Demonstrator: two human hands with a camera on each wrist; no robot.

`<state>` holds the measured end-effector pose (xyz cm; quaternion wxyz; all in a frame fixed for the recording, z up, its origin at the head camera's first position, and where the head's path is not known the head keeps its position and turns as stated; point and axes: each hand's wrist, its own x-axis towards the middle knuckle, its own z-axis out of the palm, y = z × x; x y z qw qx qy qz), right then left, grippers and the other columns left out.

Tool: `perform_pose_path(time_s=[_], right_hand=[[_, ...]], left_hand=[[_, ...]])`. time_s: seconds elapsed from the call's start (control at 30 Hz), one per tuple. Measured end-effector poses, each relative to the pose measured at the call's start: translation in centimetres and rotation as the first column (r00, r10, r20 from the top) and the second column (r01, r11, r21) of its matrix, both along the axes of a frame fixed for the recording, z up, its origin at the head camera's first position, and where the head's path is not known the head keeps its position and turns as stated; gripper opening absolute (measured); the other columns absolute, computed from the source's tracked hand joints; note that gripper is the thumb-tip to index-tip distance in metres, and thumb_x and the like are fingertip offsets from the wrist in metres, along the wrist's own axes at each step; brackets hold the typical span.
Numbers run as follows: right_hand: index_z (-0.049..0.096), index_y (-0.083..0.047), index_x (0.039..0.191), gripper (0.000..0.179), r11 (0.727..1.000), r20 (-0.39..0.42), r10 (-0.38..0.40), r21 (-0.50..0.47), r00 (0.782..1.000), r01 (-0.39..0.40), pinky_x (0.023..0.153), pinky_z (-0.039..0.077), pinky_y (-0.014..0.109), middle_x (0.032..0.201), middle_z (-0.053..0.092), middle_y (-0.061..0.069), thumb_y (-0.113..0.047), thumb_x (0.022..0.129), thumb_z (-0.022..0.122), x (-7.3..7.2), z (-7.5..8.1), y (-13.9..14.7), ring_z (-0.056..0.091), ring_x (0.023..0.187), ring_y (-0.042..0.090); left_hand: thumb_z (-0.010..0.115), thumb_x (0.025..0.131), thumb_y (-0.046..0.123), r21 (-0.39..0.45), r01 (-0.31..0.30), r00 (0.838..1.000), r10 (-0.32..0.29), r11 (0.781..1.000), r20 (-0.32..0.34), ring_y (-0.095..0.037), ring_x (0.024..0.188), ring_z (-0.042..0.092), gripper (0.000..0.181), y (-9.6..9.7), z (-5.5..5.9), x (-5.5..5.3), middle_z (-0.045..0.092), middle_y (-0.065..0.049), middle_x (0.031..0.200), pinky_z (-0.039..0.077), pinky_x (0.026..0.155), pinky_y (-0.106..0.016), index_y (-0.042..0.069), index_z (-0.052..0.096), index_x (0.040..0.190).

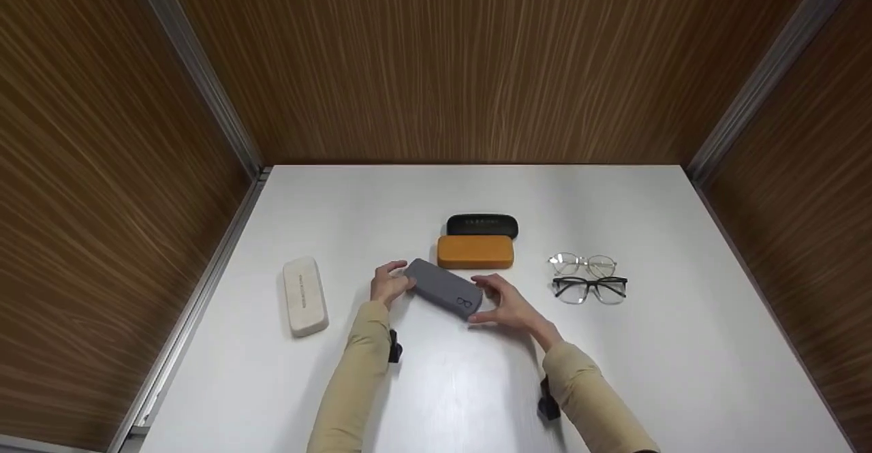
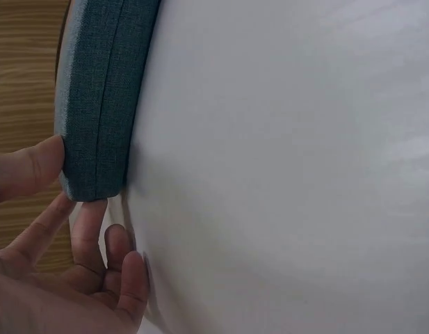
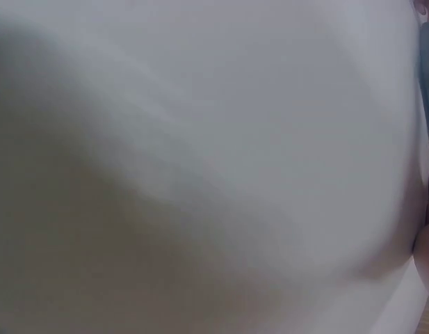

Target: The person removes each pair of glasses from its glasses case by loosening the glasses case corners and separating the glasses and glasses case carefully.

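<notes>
A grey-blue fabric glasses case (image 1: 444, 288) with a small glasses print lies slanted between the two hands in the head view. My left hand (image 1: 390, 283) pinches its left end. In the left wrist view, the thumb (image 2: 30, 167) presses one face of the case (image 2: 99, 97) and a finger touches its end. Around the right end curve the thumb and fingers of my right hand (image 1: 507, 306), with the thumb at the near corner. Only a sliver of the case (image 3: 428, 73) and part of that hand (image 3: 426, 254) show in the right wrist view.
An orange case (image 1: 475, 252) sits just behind the grey one, against a black case (image 1: 482, 225). To the left lies a cream case (image 1: 305, 296). Thin-framed glasses (image 1: 599, 264) and black-framed glasses (image 1: 589, 291) lie at the right. Wooden panels (image 1: 463, 65) border the white table (image 1: 681, 371).
</notes>
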<state>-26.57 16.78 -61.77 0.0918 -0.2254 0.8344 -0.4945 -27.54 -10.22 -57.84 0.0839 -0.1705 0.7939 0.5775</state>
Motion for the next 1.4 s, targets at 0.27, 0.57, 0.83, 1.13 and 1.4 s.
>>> perform_pose_path(time_s=[0.27,0.57,0.83,1.13,1.4], right_hand=[[0.056,-0.005,0.138,0.080,0.995,-0.066,-0.048,0.089,0.997,0.054,0.116,0.037,0.051,0.132,0.059,0.014,-0.026,0.070,0.093,0.1,-0.1,0.7,0.054,0.125,0.031],[0.059,-0.001,0.134,0.073,0.992,-0.044,-0.090,0.084,0.995,0.094,0.115,0.038,0.050,0.130,0.056,0.017,-0.013,0.068,0.089,0.0,0.1,1.7,0.053,0.123,0.032],[0.057,0.002,0.136,0.074,0.988,-0.043,-0.104,0.107,0.994,0.108,0.111,0.036,0.047,0.134,0.051,0.020,0.001,0.065,0.077,-0.2,0.4,2.2,0.045,0.122,0.033],[0.045,0.001,0.148,0.084,0.986,0.009,-0.130,0.109,0.991,0.129,0.120,0.031,0.056,0.136,0.052,0.020,-0.011,0.076,0.085,-0.2,0.1,3.1,0.049,0.129,0.036],[0.050,-0.003,0.145,0.078,0.984,-0.008,-0.157,0.084,0.988,0.157,0.116,0.035,0.052,0.130,0.057,0.016,-0.013,0.076,0.085,-0.2,-0.1,3.6,0.053,0.122,0.031]], left_hand=[[0.072,0.086,0.006,-0.028,0.111,0.994,-0.111,0.993,-0.015,-0.042,0.140,0.046,0.053,0.6,0.0,0.3,0.049,-0.023,0.151,0.040,0.116,-0.050,0.004,0.060,0.138],[0.072,0.091,0.008,-0.130,0.357,0.926,-0.369,0.925,-0.079,-0.024,0.095,0.053,0.059,0.7,-0.4,0.3,0.060,-0.019,0.115,0.047,0.084,-0.033,0.005,0.051,0.146],[0.069,0.095,0.009,-0.072,0.470,0.873,-0.475,0.880,-0.108,-0.042,0.142,0.042,0.064,0.9,-0.6,0.5,0.044,-0.023,0.153,0.033,0.121,-0.053,0.001,0.040,0.151],[0.077,0.089,0.015,-0.161,0.514,0.836,-0.534,0.842,-0.127,-0.034,0.120,0.054,0.068,1.0,-1.1,0.7,0.055,-0.023,0.136,0.044,0.107,-0.048,0.003,0.045,0.148],[0.085,0.082,0.021,-0.212,0.508,0.836,-0.537,0.835,-0.114,-0.022,0.099,0.050,0.068,1.4,-1.4,0.6,0.059,-0.013,0.118,0.043,0.087,-0.034,0.008,0.054,0.142]])
